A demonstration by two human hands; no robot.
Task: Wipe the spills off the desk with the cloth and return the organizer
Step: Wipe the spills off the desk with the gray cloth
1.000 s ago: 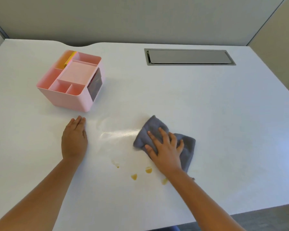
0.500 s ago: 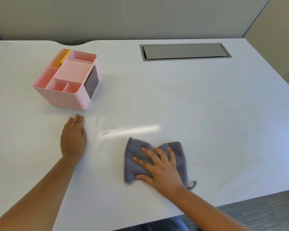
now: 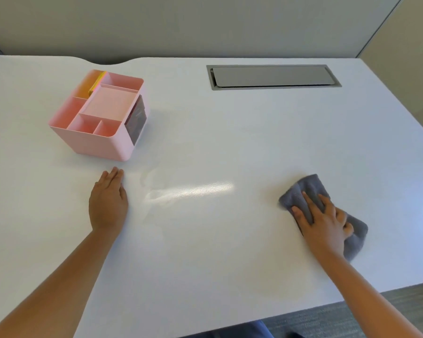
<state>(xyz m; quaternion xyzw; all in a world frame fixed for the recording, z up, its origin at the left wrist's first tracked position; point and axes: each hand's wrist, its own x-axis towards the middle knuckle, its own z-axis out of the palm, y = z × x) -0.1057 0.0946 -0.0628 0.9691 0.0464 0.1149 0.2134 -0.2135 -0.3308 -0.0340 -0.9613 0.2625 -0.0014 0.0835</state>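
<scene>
A pink compartmented organizer [image 3: 97,142] stands at the left back of the white desk [image 3: 230,132], with something yellow in its far compartment. My left hand [image 3: 108,203] lies flat on the desk just in front of the organizer, fingers together, holding nothing. My right hand [image 3: 324,224] presses flat on a grey cloth [image 3: 310,189] at the right side of the desk, fingers spread over it. A faint wet sheen [image 3: 188,191] shows on the desk between my hands. No yellow drops are visible.
A grey cable hatch [image 3: 274,76] is set flush in the desk at the back right. Grey partition walls stand behind the desk. The front desk edge [image 3: 352,298] runs near my right forearm, with carpet floor below it.
My right hand slid the cloth toward me over the yellow drops, then far to the right. The drops are gone from view. My left hand stayed flat in place.
</scene>
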